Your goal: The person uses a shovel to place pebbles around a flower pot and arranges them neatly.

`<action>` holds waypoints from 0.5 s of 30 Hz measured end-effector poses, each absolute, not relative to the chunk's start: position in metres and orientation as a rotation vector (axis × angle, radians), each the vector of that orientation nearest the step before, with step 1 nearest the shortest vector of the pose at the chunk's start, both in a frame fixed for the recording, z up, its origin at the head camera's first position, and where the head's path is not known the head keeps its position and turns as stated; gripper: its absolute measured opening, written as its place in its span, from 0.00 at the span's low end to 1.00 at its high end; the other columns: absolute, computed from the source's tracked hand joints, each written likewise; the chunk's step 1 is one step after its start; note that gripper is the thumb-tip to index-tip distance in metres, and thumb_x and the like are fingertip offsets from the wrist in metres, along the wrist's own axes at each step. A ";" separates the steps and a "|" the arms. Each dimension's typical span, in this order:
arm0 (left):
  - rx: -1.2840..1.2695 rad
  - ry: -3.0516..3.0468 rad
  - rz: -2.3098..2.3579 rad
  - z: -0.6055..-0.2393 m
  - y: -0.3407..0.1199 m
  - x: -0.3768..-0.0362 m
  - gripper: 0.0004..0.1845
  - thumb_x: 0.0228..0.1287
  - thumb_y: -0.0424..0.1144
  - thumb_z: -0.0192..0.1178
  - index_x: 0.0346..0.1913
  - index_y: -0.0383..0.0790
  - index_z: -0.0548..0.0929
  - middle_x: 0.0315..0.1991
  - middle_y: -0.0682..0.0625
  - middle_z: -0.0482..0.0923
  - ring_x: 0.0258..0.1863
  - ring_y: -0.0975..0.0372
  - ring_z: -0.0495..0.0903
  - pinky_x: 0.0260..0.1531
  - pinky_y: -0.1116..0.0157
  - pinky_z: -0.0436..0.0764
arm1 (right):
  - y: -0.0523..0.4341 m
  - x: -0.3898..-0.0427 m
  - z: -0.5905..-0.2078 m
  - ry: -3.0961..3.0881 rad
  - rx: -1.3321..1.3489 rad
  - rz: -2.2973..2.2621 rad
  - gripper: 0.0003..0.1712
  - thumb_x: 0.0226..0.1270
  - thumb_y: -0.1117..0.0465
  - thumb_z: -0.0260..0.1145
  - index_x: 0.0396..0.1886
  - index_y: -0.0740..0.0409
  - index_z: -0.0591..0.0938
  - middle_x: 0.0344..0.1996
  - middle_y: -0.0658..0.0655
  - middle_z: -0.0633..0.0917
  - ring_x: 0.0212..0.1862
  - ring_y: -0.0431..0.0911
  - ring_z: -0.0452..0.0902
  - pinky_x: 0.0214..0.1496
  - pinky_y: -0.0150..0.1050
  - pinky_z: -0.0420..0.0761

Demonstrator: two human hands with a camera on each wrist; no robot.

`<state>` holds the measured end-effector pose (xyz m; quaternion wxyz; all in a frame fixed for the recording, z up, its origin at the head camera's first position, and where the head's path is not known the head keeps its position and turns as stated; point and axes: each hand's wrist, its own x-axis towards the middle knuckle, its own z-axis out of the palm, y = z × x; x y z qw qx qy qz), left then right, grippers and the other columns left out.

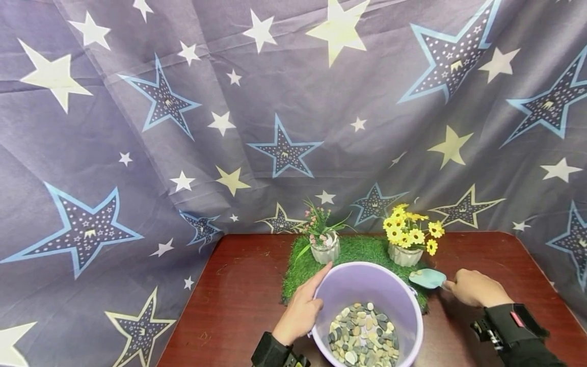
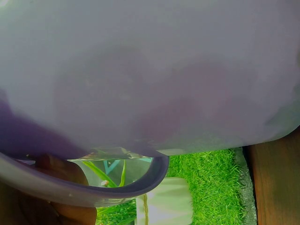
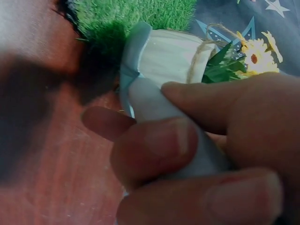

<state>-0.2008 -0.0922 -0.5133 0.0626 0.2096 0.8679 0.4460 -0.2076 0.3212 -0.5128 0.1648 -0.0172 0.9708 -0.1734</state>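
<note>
Light-blue hand trowel [image 1: 430, 279] just outside the rim of a lilac plastic bucket [image 1: 362, 283], at its 2 o'clock, handle grasped in the right hand [image 1: 479, 289]. Left hand [image 1: 300, 312] gripping the bucket's rim at 10 o'clock, index finger extended along the outer edge. Seemingly mid-scoop: a few pale pebbles [image 1: 415, 274] carried near the blade's tip, but a wide bed of grey, tan and white river stones [image 1: 359, 336] left on the bucket's floor, so probably only a small share handled with this load. Insides of both pots hidden by foliage; cannot tell of any stones there. Underneath, a reddish-brown wood-grain tabletop [image 1: 243, 285], with an artificial-turf mat [image 1: 362, 248] at 12 o'clock from the bucket. On the mat, a pale ribbed pot [image 1: 326, 253] of pink flowers [image 1: 313, 238] at 11 o'clock and a matching pot [image 1: 403, 257] of yellow daisies [image 1: 412, 235] at 1 o'clock. All around behind, from 9 through 12 to 3 o'clock, a grey-violet star-print cloth backdrop [image 1: 238, 102], softly creased.
</note>
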 end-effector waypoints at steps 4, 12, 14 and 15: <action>0.630 2.617 1.349 -0.513 -0.091 -0.201 0.48 0.57 0.22 0.48 0.82 0.59 0.60 0.79 0.53 0.64 0.75 0.52 0.68 0.71 0.45 0.70 | 0.321 -0.211 -0.505 2.765 -0.105 -0.448 0.19 0.75 0.52 0.59 0.31 0.63 0.84 0.30 0.61 0.85 0.33 0.51 0.81 0.37 0.55 0.78; 0.640 2.628 1.345 -0.512 -0.090 -0.201 0.49 0.56 0.23 0.48 0.81 0.62 0.60 0.79 0.53 0.65 0.75 0.52 0.68 0.70 0.46 0.70 | 0.318 -0.215 -0.495 2.739 -0.137 -0.422 0.17 0.75 0.54 0.59 0.31 0.63 0.82 0.29 0.59 0.83 0.32 0.50 0.77 0.38 0.53 0.75; 0.642 2.631 1.350 -0.512 -0.091 -0.201 0.49 0.56 0.23 0.48 0.81 0.61 0.60 0.79 0.53 0.65 0.75 0.52 0.68 0.70 0.45 0.70 | 0.318 -0.217 -0.493 2.738 -0.153 -0.416 0.17 0.74 0.55 0.59 0.32 0.63 0.83 0.31 0.61 0.84 0.33 0.51 0.78 0.38 0.54 0.76; 0.642 2.631 1.353 -0.512 -0.091 -0.201 0.49 0.56 0.23 0.48 0.81 0.61 0.60 0.79 0.53 0.65 0.74 0.52 0.69 0.70 0.45 0.70 | 0.318 -0.218 -0.492 2.740 -0.161 -0.412 0.17 0.74 0.55 0.59 0.32 0.64 0.83 0.32 0.62 0.85 0.34 0.51 0.79 0.39 0.54 0.76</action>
